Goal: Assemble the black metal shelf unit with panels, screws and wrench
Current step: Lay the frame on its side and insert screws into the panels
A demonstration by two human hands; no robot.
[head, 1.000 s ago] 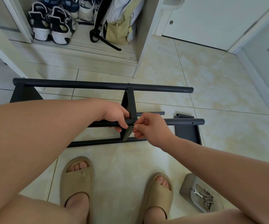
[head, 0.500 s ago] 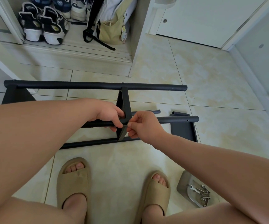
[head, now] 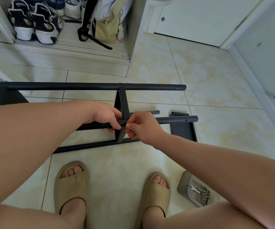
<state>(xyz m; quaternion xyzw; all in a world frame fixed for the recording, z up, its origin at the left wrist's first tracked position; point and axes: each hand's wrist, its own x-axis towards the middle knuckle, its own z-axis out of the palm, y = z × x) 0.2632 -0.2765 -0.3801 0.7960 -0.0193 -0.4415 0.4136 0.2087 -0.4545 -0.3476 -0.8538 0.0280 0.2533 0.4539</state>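
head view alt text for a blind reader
A person's left hand grips a black tube of a shelf frame on floor tiles; the right hand pinches at its joint with a cross panel. A tray holding screws and a wrench sits by the right foot.

We see the black shelf frame (head: 84, 146) lying on its side: a rear tube (head: 90, 86) and a front tube (head: 174, 120) joined by a cross panel (head: 122, 104) standing edge-on. A loose panel (head: 183, 131) lies flat at right; nearer us, screws (head: 203, 191) and a small wrench (head: 194, 189) rest together.

Head camera looks steeply down, close above hands, over tiled floor (head: 216, 90).
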